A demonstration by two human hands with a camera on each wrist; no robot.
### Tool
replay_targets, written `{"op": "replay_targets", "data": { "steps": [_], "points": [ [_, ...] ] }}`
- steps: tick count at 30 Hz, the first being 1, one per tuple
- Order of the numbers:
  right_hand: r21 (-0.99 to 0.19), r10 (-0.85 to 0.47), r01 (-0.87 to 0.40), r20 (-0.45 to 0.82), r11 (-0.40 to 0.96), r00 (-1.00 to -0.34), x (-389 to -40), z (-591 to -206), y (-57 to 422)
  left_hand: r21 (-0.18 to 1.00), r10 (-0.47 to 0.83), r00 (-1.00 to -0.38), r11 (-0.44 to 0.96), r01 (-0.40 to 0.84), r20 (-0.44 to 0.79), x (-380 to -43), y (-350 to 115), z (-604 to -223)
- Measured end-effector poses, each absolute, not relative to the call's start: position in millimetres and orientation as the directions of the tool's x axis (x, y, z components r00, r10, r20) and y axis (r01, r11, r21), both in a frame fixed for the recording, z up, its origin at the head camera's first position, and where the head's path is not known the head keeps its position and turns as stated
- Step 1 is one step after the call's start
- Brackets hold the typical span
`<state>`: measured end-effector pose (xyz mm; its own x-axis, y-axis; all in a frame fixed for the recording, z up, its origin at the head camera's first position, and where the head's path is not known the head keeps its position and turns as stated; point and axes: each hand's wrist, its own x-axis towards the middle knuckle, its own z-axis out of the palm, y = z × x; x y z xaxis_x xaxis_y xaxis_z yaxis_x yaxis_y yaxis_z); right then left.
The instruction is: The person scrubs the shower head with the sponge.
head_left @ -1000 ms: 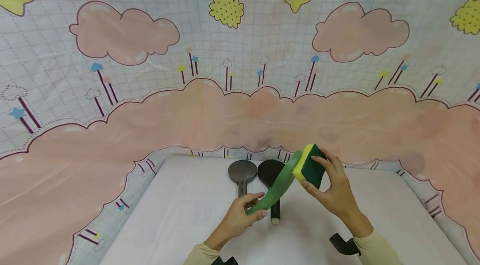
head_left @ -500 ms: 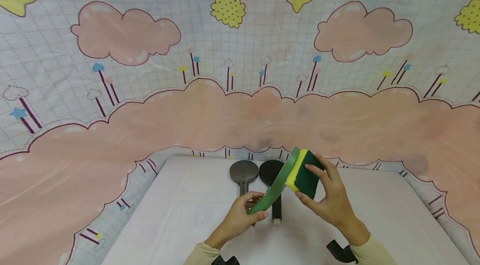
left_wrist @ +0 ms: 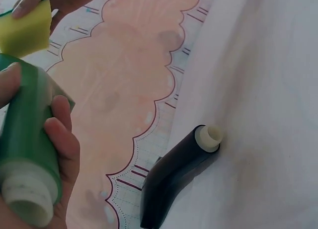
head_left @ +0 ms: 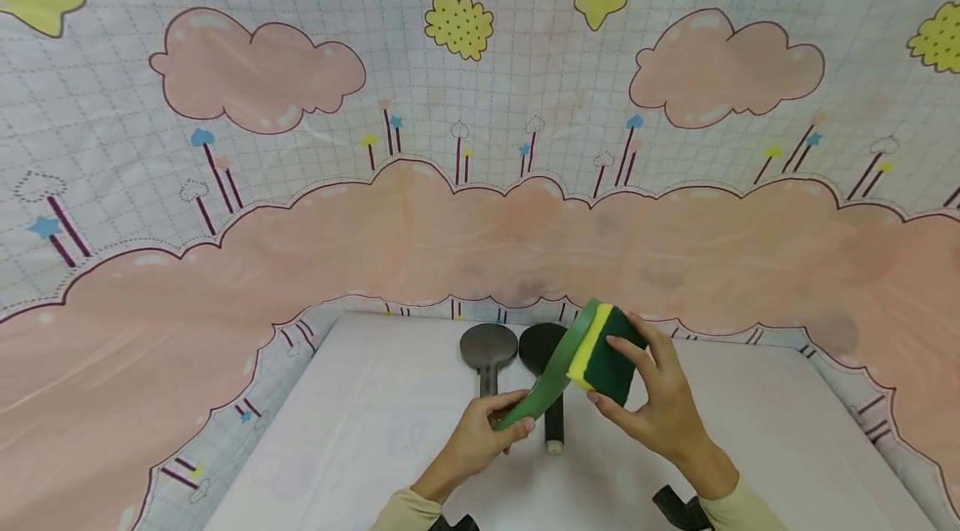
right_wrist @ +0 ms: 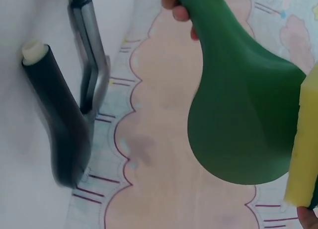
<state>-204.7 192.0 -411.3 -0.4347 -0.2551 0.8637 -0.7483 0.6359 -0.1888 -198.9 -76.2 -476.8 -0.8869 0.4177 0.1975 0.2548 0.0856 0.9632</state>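
My left hand (head_left: 480, 439) grips the handle of a green handheld shower head (head_left: 551, 373), which is raised and tilted over the table. Its hollow white connector shows below that hand in the left wrist view. A yellow and dark green sponge (head_left: 609, 358) is pinched between the thumb and fingers of my right hand (head_left: 663, 398). The sponge's yellow side (right_wrist: 304, 139) faces the shower head's broad round end and meets its edge in the right wrist view. Behind the left hand lie a grey shower head (head_left: 487, 346) and a black shower head (head_left: 542, 343), the black one partly covered by the green one.
A white table (head_left: 352, 423) lies under both hands. Its far edge meets a hanging cloth (head_left: 450, 247) printed with clouds and stars. Dark wrist straps (head_left: 681, 508) show near the sleeves.
My right hand has brought the sponge left and slightly down along the green shower head. The left hand keeps its grip, with the shower head's upper end shifted slightly left. Both other shower heads stay put.
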Motion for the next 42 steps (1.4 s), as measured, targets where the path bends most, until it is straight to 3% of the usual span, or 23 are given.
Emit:
{"op": "replay_targets", "data": {
  "steps": [3,13,23,27,34,42],
  "points": [
    [-0.183,-0.260,-0.735,0.857,0.653,-0.444,-207.6,-409.9,194.1,0.955,0.424,-0.877,0.082,0.285,0.225,-197.1,-75.5,-475.6],
    [-0.377,-0.200,-0.658,0.751,0.652,-0.629,-214.7,-406.7,210.8,0.949,0.439,-0.865,0.075,0.306,0.244,-196.0,-77.6,-477.4],
    [-0.412,-0.188,-0.654,0.738,0.635,-0.648,-215.7,-408.4,215.0,0.942,0.421,-0.866,0.070,0.328,0.270,-198.4,-79.2,-481.1],
    [-0.390,-0.206,-0.685,0.759,0.615,-0.618,-210.6,-409.7,211.0,0.952,0.391,-0.887,0.072,0.296,0.246,-199.6,-78.2,-480.4],
    [-0.213,-0.233,-0.750,0.867,0.626,-0.441,-207.8,-411.4,199.4,0.963,0.361,-0.906,0.065,0.261,0.221,-197.9,-72.9,-474.9],
    [-0.138,-0.238,-0.760,0.902,0.635,-0.362,-207.6,-411.8,192.2,0.973,0.305,-0.933,0.064,0.221,0.192,-195.6,-65.1,-468.5]
  ]
}}
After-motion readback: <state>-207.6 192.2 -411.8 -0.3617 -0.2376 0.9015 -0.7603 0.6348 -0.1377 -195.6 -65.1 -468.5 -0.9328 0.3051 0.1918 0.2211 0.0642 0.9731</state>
